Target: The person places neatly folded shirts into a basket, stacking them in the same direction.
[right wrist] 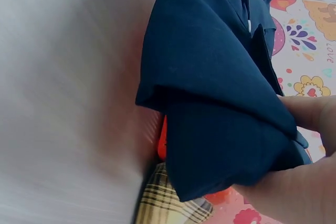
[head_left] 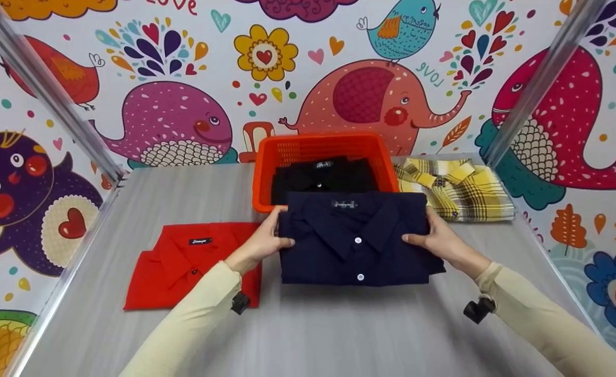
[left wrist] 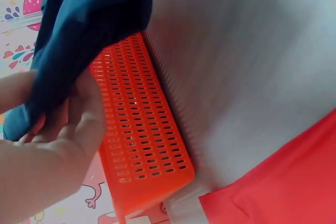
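Observation:
A folded navy blue shirt with white buttons is held up above the table, just in front of an orange basket. My left hand grips its left side, thumb on the front and fingers behind, as the left wrist view also shows on the navy cloth. On the opposite side my right hand pinches the shirt's edge the same way; in the right wrist view the cloth sags in folds. Inside the basket lies a folded black shirt, partly hidden by the navy one.
Left of the basket a folded red shirt lies on the grey table. A yellow plaid shirt lies right of the basket. Metal posts and patterned walls enclose the table.

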Available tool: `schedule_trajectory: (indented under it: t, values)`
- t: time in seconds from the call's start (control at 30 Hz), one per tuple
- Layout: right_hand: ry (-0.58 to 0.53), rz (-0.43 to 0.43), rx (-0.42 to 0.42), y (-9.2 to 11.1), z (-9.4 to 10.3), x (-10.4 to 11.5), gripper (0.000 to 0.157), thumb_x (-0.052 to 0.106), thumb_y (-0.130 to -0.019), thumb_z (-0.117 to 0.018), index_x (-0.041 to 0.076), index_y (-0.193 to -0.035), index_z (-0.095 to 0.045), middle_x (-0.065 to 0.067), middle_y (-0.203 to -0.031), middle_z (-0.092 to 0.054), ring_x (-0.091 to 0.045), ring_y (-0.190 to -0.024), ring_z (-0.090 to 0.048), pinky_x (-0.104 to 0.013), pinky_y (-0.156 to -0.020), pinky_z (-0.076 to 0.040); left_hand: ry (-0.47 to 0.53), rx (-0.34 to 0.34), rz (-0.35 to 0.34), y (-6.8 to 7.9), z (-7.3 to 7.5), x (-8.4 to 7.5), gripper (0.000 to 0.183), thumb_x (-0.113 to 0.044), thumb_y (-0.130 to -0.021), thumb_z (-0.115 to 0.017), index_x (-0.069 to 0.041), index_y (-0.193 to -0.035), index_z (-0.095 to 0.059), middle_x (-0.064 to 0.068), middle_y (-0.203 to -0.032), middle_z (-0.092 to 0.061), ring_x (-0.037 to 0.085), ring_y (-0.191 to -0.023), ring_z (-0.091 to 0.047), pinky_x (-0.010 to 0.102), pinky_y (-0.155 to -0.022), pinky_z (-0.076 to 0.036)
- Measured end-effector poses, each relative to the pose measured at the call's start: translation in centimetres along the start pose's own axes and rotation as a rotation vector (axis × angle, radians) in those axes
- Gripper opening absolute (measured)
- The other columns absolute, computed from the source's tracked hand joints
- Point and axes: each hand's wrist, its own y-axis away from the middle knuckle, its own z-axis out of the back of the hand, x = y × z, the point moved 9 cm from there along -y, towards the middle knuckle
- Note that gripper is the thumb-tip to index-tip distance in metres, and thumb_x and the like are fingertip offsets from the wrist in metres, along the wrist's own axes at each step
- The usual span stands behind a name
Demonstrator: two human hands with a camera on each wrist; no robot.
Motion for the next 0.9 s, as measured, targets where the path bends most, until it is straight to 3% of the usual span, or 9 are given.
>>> schedule_trajectory:
  t: [0.13,0.3,0.53,0.77,0.9]
  values:
    - [0.024,0.0,-0.024,-0.6,0.3,0.4,0.083,0.002,-0.084,-0.07,-0.009,-0.147,-0.016,-0.032,-0.142,-0.034,-0.04,-0.127,-0.036,-0.049,-0.106,-0.026,-0.04,-0.03,-0.021,-0.6,0.3,-0.7,0.067,0.012,-0.081,-0.059,-0.008,-0.14,-0.034,0.017,-0.14,-0.04,0.029,-0.121,-0.042,0.044,-0.101,-0.033]
    - [0.047,-0.019,-0.034,-1.2,0.6,0.9,0.094,0.004,-0.085,-0.069,-0.008,-0.15,-0.002,-0.034,-0.15,-0.019,-0.043,-0.136,-0.022,-0.052,-0.111,-0.017,-0.061,-0.058,-0.013,-1.1,0.8,-1.4,0.068,0.012,-0.08,-0.059,-0.01,-0.139,-0.035,0.019,-0.142,-0.039,0.03,-0.125,-0.039,0.046,-0.103,-0.032]
    - [0.039,-0.037,-0.046,-2.5,1.3,2.1,0.086,0.005,-0.087,-0.068,-0.007,-0.149,-0.01,-0.032,-0.146,-0.026,-0.042,-0.132,-0.028,-0.052,-0.109,-0.021,-0.101,-0.071,-0.029,-2.4,1.6,-3.1,0.069,0.012,-0.081,-0.059,-0.011,-0.142,-0.035,0.018,-0.142,-0.039,0.031,-0.121,-0.041,0.047,-0.102,-0.034]
    - [0.068,-0.042,-0.053,-3.8,2.2,3.8,0.092,0.007,-0.089,-0.066,-0.009,-0.15,0.0,-0.033,-0.15,-0.017,-0.042,-0.138,-0.02,-0.05,-0.112,-0.016,-0.142,-0.082,-0.029,-3.6,2.7,-4.4,0.069,0.011,-0.082,-0.059,-0.011,-0.143,-0.033,0.018,-0.146,-0.034,0.032,-0.124,-0.037,0.048,-0.106,-0.029]
    - [0.098,-0.018,-0.069,-4.4,2.5,4.8,0.091,0.007,-0.088,-0.066,-0.01,-0.149,-0.001,-0.033,-0.15,-0.018,-0.042,-0.137,-0.021,-0.051,-0.112,-0.016,-0.145,-0.089,-0.048,-4.0,3.1,-5.3,0.069,0.012,-0.082,-0.058,-0.01,-0.142,-0.033,0.018,-0.145,-0.035,0.032,-0.122,-0.038,0.047,-0.104,-0.031]
